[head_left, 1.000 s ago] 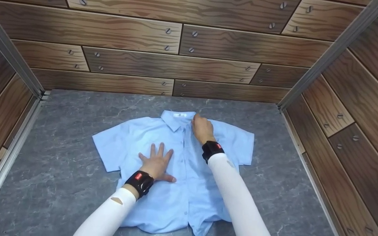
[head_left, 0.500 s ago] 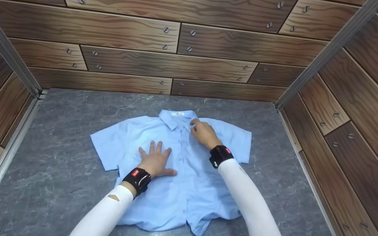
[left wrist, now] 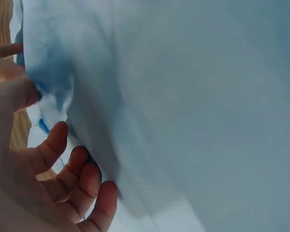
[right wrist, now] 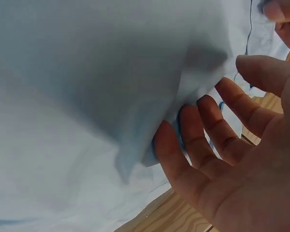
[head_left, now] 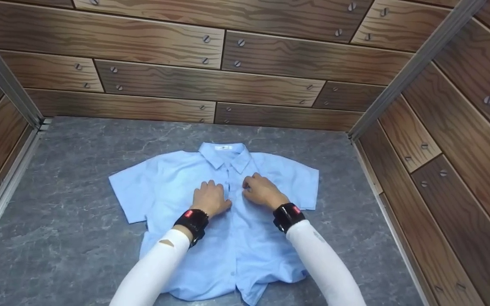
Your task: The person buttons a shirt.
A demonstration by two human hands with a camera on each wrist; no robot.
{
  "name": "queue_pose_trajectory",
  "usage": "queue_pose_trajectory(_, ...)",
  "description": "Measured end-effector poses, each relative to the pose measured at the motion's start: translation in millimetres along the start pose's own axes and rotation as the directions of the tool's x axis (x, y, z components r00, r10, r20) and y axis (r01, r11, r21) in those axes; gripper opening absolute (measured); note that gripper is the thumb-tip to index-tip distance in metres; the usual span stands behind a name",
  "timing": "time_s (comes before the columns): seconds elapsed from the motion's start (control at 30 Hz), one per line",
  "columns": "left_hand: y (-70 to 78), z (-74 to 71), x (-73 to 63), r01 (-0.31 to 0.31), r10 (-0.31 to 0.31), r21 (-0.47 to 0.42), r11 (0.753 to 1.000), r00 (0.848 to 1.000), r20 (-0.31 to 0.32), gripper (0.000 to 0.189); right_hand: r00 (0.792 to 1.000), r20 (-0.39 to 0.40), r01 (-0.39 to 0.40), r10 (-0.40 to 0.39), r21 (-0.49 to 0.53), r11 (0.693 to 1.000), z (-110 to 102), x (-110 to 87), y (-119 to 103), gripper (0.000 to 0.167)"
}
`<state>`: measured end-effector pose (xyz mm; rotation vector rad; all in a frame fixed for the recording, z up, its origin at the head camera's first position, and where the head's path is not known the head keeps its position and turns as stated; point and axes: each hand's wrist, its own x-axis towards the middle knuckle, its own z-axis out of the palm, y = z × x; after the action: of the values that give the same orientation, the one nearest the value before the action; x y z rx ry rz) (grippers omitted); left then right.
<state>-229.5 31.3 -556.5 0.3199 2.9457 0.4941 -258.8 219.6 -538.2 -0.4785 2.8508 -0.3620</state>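
Basically got a lt-blue short-slv shirt [head_left: 238, 229] front-up, approx flat on gray marbled tabletop [head_left: 75, 191], about mid-frame in head view; lying w/ collar [head_left: 213, 159] toward back wall [head_left: 164, 80], hem toward person, slvs out to both sides. Can spot white label [head_left: 223, 148] inside collar, too small to read. Note button placket [head_left: 232, 255] running down ctr front. Find L hand [head_left: 212, 199] just L of placket, abt half open, fingers bent w/ tips on cloth, thumb held apart; gripping nothing. Find R hand [head_left: 264, 192] just R of placket, below collar, also abt half open, fingers loosely curved, thumb clear of them in R wrist view; gripping nothing, can't tell if touching cloth or just over it. See hem wrinkled on R side, w/ front corner sticking out in a pt. Note blk wristband on each wrist, L [head_left: 192, 222] & R [head_left: 288, 216], plus white arm slvs, L [head_left: 153, 267] w/ small hole nr wrist, R [head_left: 321, 259] too. See wood-plank pattern on back & side walls, w/ metal rails [head_left: 415, 63] at corners.
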Motion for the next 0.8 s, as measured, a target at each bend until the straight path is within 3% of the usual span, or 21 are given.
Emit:
queue_pose_trajectory(0.13,-7.4,-0.8,0.7,0.009,-0.009,-0.050,0.999,1.000,-0.010,0.039,1.000,0.007,-0.004,0.004,0.010,1.000,0.3,-0.7,-0.3,0.022)
queue_pose_trajectory(0.23,-13.8,-1.7,0.9,0.002,-0.012,-0.150,0.989,0.998,-0.065,0.027,0.999,0.026,-0.020,0.019,0.024,1.000,-0.9,-0.1,-1.4,0.031)
queue_pose_trajectory(0.3,-17.4,-1.3,0.2,-0.035,0.007,-0.231,0.972,0.993,-0.120,0.021,0.999,0.048,-0.027,0.026,0.022,0.999,-0.7,1.2,-3.5,0.040)
queue_pose_trajectory(0.43,-20.0,1.9,-2.5,-0.156,0.075,-0.339,0.928,0.968,-0.240,0.013,0.994,0.105,-0.014,0.016,-0.021,1.000,1.8,3.7,-9.5,0.048)
queue_pose_trajectory(0.57,-20.6,7.5,-4.0,-0.250,0.126,-0.368,0.896,0.936,-0.328,0.009,0.990,0.142,0.020,-0.012,-0.055,0.998,5.3,5.4,-15.8,0.047)
queue_pose_trajectory(0.67,-22.4,10.3,-4.2,-0.261,0.107,-0.410,0.874,0.926,-0.361,0.010,0.989,0.145,0.025,-0.016,-0.059,0.998,7.0,5.8,-18.7,0.047)
queue_pose_trajectory(0.8,-26.2,10.3,-4.2,-0.224,0.012,-0.522,0.823,0.925,-0.379,0.012,0.989,0.148,-0.002,0.009,-0.049,0.999,7.9,5.8,-20.6,0.048)
